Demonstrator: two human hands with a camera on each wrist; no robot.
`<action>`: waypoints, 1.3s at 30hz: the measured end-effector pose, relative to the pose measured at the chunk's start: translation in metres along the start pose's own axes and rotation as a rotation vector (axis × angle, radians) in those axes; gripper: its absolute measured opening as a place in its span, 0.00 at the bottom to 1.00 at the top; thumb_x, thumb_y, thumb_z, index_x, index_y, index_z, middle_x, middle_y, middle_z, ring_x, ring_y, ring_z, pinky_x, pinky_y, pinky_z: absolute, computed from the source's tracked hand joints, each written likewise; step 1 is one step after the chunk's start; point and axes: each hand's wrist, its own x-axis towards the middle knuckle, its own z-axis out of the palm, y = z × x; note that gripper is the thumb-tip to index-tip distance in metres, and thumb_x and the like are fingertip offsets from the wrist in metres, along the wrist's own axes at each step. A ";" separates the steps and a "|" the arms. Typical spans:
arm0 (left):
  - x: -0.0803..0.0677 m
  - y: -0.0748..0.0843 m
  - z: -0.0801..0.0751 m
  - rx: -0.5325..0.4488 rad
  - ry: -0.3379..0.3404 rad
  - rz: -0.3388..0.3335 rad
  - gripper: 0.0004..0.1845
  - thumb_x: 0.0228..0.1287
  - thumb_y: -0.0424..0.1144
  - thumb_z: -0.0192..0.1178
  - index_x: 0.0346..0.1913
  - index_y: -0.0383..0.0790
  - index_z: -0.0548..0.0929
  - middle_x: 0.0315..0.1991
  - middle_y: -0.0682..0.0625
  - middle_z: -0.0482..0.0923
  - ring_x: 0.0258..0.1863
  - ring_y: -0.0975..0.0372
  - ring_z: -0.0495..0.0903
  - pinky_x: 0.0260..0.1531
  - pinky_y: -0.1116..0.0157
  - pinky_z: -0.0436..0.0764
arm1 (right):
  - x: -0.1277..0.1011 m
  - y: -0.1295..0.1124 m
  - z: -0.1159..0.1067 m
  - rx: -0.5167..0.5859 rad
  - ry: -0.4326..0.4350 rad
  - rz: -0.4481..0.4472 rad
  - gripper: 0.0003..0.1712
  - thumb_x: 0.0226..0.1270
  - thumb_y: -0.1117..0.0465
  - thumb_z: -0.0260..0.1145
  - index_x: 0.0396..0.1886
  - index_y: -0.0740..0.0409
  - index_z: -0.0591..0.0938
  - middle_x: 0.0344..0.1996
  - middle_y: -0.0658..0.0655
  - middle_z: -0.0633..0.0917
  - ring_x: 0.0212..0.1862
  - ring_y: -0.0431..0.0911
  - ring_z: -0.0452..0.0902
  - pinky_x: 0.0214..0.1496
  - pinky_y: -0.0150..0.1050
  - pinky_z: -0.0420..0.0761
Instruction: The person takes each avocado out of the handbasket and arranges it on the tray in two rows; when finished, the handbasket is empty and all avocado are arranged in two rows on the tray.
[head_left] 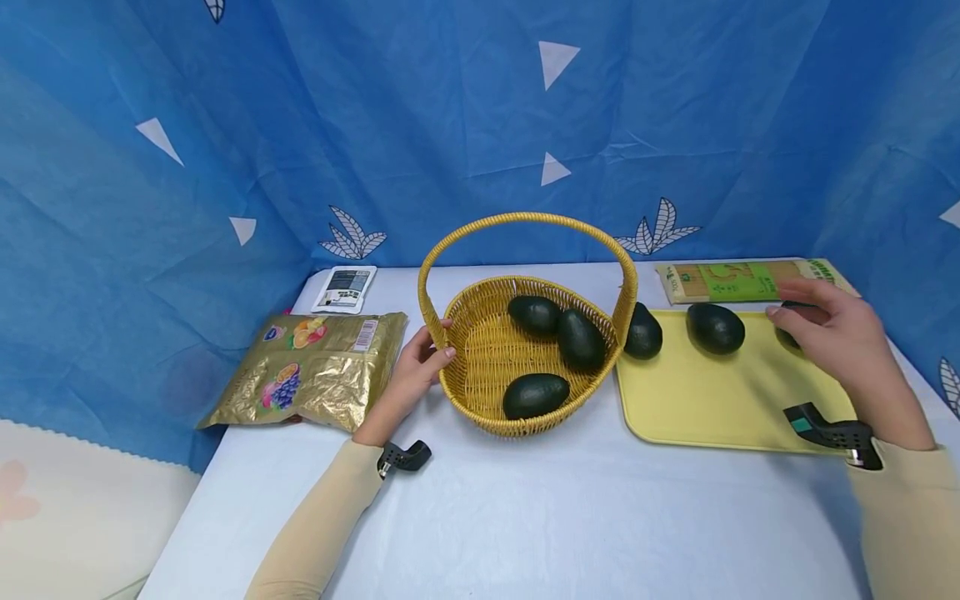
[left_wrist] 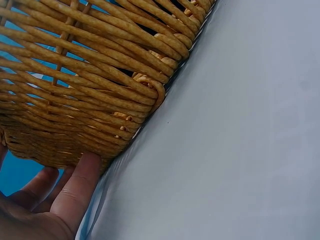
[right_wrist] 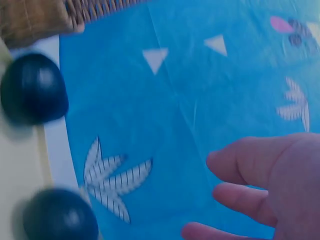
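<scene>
Near edge of the white-covered table (head_left: 525,517): only my two forearms in cream sleeves.

My left hand (head_left: 411,377) rests against the left outer wall of the yellow woven wicker basket with the arched handle (head_left: 487,354), thumb up on the rim, fingers (left_wrist: 75,192) laid loosely along the weave near its base. A steadying touch, not a closed grasp.

Inside the basket lie three dark green avocados: one at the near wall (head_left: 536,395), two side by side toward the far wall (head_left: 534,315) (head_left: 580,339).

Just right of the basket sits the pale yellow plastic tray (head_left: 712,400). A fourth dark avocado (head_left: 643,332) stands at the tray's far left corner, close against the basket. A fifth (head_left: 716,327) lies along the far edge.

My right hand (head_left: 843,337) is spread over a sixth avocado (head_left: 789,335) at the tray's far right corner, mostly hidden beneath it. Fingers are relaxed and parted in the wrist view; I cannot tell whether they touch it.

Left side of table: a gold foil snack bag (head_left: 311,368), with a small white packet (head_left: 344,288) behind it. Far right edge: a flat green-and-tan package (head_left: 750,280).
</scene>
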 end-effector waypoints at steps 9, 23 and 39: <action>0.000 0.001 0.001 -0.002 0.002 -0.005 0.29 0.71 0.33 0.58 0.73 0.42 0.69 0.64 0.32 0.72 0.51 0.59 0.77 0.41 0.67 0.88 | -0.019 -0.036 0.019 0.025 -0.130 -0.197 0.25 0.77 0.51 0.61 0.64 0.61 0.78 0.58 0.65 0.81 0.41 0.13 0.66 0.36 0.17 0.73; 0.000 0.003 0.001 -0.020 -0.003 0.008 0.29 0.70 0.32 0.58 0.74 0.40 0.68 0.65 0.31 0.71 0.51 0.60 0.77 0.41 0.67 0.88 | -0.040 -0.106 0.070 0.136 -0.384 -0.644 0.16 0.71 0.66 0.66 0.57 0.58 0.84 0.47 0.54 0.89 0.45 0.30 0.80 0.46 0.31 0.85; 0.000 0.002 0.000 -0.031 -0.010 0.001 0.29 0.72 0.32 0.58 0.74 0.41 0.68 0.65 0.31 0.71 0.50 0.61 0.77 0.40 0.68 0.88 | -0.018 -0.158 0.132 0.080 -0.748 -0.817 0.15 0.69 0.66 0.65 0.54 0.53 0.86 0.59 0.57 0.84 0.58 0.52 0.80 0.53 0.50 0.84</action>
